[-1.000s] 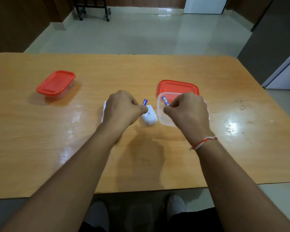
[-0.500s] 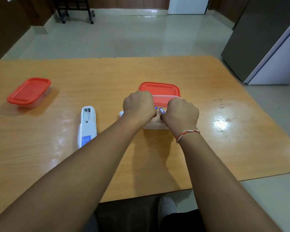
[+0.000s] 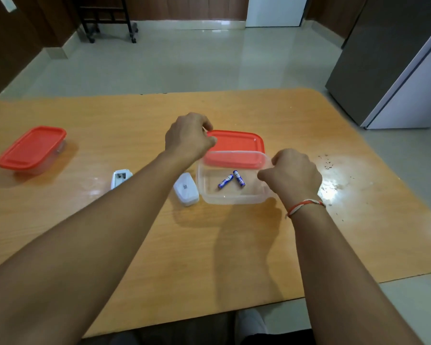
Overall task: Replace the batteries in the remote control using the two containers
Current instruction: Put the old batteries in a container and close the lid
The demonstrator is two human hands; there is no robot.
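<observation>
An open clear container (image 3: 234, 199) sits mid-table with two blue batteries (image 3: 225, 181) (image 3: 239, 178) lying loose on its floor. Its red lid (image 3: 234, 143) lies just behind it, partly under the far rim. My left hand (image 3: 188, 136) pinches the lid's near-left corner. My right hand (image 3: 291, 175) is curled against the container's right rim, hiding that wall. The white remote control (image 3: 120, 178) lies back-up on the table, mostly hidden by my left forearm. Its white battery cover (image 3: 186, 191) rests to the left of the container.
A second container with a red lid on (image 3: 33, 148) stands at the table's left. Dark specks (image 3: 326, 163) dot the glossy tabletop (image 3: 234, 245) right of my hand. A grey cabinet (image 3: 396, 58) stands past the table's right corner.
Both batteries left my fingers and now lie in the clear container. My left hand moved back to the red lid's corner; my right hand shifted to the container's right rim.
</observation>
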